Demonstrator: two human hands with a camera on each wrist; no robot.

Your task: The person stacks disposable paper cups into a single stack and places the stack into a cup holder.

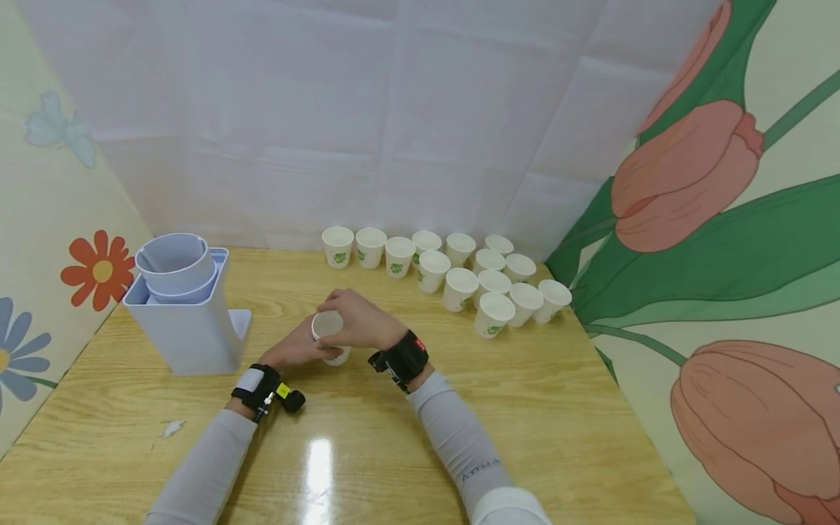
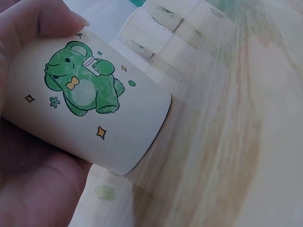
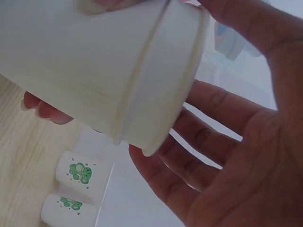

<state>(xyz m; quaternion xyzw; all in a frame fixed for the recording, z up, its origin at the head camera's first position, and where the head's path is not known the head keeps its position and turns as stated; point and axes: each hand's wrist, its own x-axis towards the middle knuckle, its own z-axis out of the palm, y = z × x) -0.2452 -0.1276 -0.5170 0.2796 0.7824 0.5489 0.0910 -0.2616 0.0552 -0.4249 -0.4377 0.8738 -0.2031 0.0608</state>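
Note:
My left hand point(image 1: 297, 345) grips a white paper cup point(image 1: 338, 357) just above the table, left of the other cups. A green elephant is printed on this cup's side point(image 2: 85, 85) in the left wrist view, with thumb and fingers wrapped round it. Another paper cup point(image 3: 163, 80) is nested inside it, so two rims show close together in the right wrist view. My right hand point(image 1: 367, 321) reaches over from the right and holds the inner cup's rim between thumb and fingers. The nested cup's lower part is hidden.
Several white paper cups point(image 1: 434, 271) stand upright in staggered rows at the back right. At the left is a pale rectangular bin point(image 1: 190, 339) with round tubs point(image 1: 177, 273) in its top. A small white scrap point(image 1: 173, 429) lies front left. Painted walls and a white cloth surround the table.

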